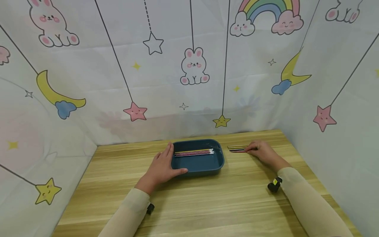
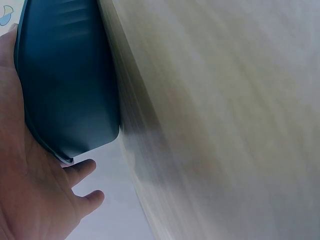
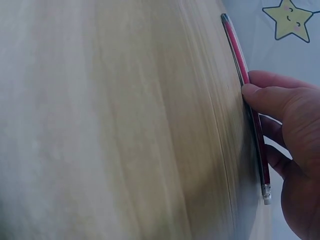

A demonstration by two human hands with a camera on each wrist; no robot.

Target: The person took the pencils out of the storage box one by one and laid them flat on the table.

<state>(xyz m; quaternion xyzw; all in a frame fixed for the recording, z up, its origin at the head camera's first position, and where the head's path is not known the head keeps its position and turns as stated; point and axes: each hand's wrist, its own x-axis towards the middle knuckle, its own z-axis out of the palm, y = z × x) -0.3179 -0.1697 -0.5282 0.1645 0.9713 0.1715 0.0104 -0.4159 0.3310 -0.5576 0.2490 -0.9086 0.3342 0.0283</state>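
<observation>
Right grip (image 1: 264, 152) clamped on red pencil (image 3: 259, 135); left grip (image 1: 162, 168) spread apart against tray (image 1: 204, 172). Best: pinch near middle, lift level, clear of gold pencils (image 1: 235, 147).

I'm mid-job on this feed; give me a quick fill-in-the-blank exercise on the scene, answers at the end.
In the head view, the slim red pencil lies to the ____ of the dark blue rectangular tray. The person's ____ hand touches that tray. The person's right hand pinches that pencil, whose small eraser is ____. A row of slim multicoloured pencils lies inside the ____.

Missing words: right; left; white; tray.
</observation>
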